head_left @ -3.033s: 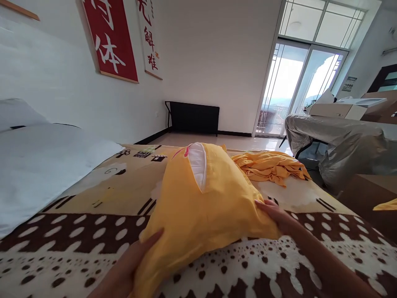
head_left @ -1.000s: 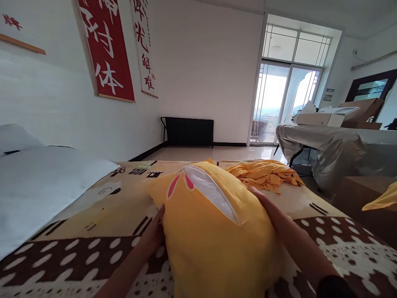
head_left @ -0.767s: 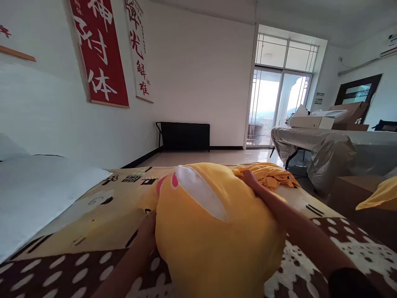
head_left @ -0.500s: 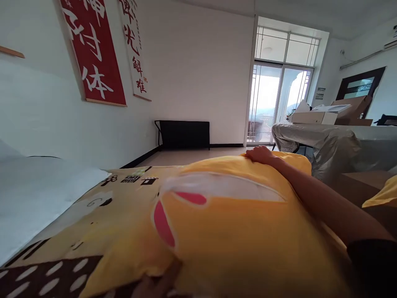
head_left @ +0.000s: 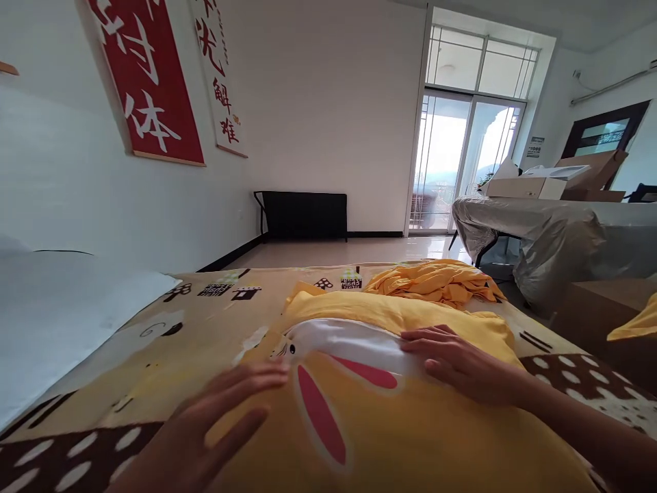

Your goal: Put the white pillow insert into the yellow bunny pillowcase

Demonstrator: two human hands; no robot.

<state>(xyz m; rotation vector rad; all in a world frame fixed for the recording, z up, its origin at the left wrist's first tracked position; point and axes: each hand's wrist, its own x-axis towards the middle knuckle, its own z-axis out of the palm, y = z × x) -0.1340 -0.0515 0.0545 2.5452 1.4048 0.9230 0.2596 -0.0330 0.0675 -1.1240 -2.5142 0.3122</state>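
A yellow pillow (head_left: 410,424) with a white rabbit print and pink ears lies flat in front of me on the patterned bedspread (head_left: 200,322). My left hand (head_left: 215,404) is open, fingers stretched out over the pillow's left side; slight blur hides whether it touches. On the right, my right hand (head_left: 456,363) rests open on the white part of the print, palm down. Beyond the pillow's far edge sits a crumpled heap of orange-yellow cloth (head_left: 436,281).
A white pillow or bedding (head_left: 87,322) lies at the left by the wall. Plastic-covered furniture (head_left: 544,222) carrying an open cardboard box (head_left: 528,187) stands at the right, with a brown box (head_left: 590,322) below. A black folded frame (head_left: 305,216) leans at the far wall.
The pillow has come down and lies flatter, uncovering the crumpled cloth behind it. My right hand has moved from its far edge onto the print; my left has risen from the near corner.
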